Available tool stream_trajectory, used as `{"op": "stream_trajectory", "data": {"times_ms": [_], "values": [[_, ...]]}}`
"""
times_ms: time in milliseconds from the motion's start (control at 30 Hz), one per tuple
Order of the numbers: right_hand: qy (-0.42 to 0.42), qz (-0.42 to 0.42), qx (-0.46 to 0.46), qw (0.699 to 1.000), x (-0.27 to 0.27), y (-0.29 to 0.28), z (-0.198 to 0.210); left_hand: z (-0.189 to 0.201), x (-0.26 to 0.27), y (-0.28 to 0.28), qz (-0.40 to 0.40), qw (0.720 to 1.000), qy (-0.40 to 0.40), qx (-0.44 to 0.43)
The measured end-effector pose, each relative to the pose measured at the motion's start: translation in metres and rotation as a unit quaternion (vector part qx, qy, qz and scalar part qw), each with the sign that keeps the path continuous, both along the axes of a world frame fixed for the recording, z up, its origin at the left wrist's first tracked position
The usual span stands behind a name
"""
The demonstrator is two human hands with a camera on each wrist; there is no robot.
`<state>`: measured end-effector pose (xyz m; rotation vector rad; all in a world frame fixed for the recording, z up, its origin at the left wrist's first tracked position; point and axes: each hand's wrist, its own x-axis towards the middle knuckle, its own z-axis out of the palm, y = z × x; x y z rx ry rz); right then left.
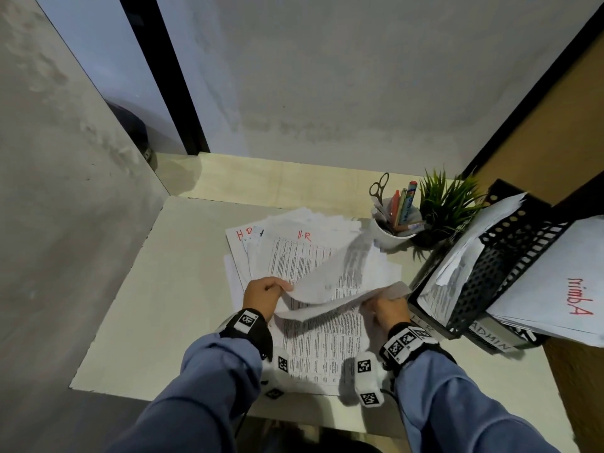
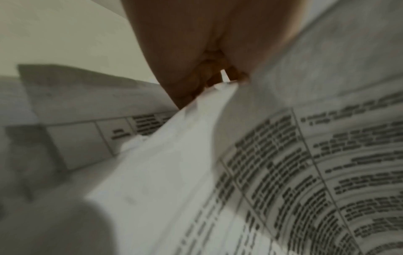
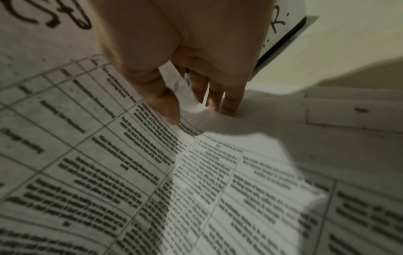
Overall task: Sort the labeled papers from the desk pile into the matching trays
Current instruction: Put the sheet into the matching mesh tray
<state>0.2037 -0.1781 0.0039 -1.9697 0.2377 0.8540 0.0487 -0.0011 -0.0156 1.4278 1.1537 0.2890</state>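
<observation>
A loose pile of printed papers (image 1: 294, 256) lies on the desk, some marked "H.R" in red. One printed sheet (image 1: 340, 282) is lifted off the pile and curls between both hands. My left hand (image 1: 264, 294) pinches its left edge; the left wrist view shows that sheet (image 2: 240, 155) running up into the curled fingers (image 2: 209, 75). My right hand (image 1: 389, 305) pinches its right corner, and in the right wrist view the thumb and fingers (image 3: 165, 103) close on the paper (image 3: 196, 172). Black mesh trays (image 1: 510, 256) labelled "H.R" and "ADMIN" stand at the right, holding papers.
A white cup (image 1: 392, 230) with pens and scissors and a small green plant (image 1: 447, 204) stand behind the pile, next to the trays. An "Admin" sheet (image 1: 562, 289) overhangs the upper tray. Walls close in at left and behind; bare desk (image 1: 170, 289) lies at the left.
</observation>
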Motion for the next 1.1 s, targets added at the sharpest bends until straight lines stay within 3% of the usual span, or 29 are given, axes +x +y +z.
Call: {"op": "stream_trajectory", "data": {"times_ms": [167,300,400,533,733,1100], "values": [[-0.047,-0.043,0.049,0.997,-0.011,0.005,0.027,-0.009,-0.011,0.004,-0.019,0.997,-0.014,-0.073],[-0.051,-0.052,0.053,0.996,-0.012,0.008,0.023,-0.002,-0.012,0.003,-0.001,0.996,0.007,-0.092],[-0.032,-0.064,0.068,0.995,-0.011,0.009,0.018,-0.002,-0.016,0.005,0.027,0.998,0.050,0.010],[-0.053,-0.029,0.021,0.998,-0.013,0.008,0.011,-0.002,-0.020,0.006,0.105,0.976,0.120,0.149],[-0.065,-0.030,0.005,0.997,-0.015,0.007,0.009,0.001,-0.021,0.007,0.039,0.978,0.177,0.106],[0.001,-0.036,0.020,0.999,-0.011,0.005,0.011,0.013,-0.030,0.006,-0.008,0.962,0.142,0.232]]}}
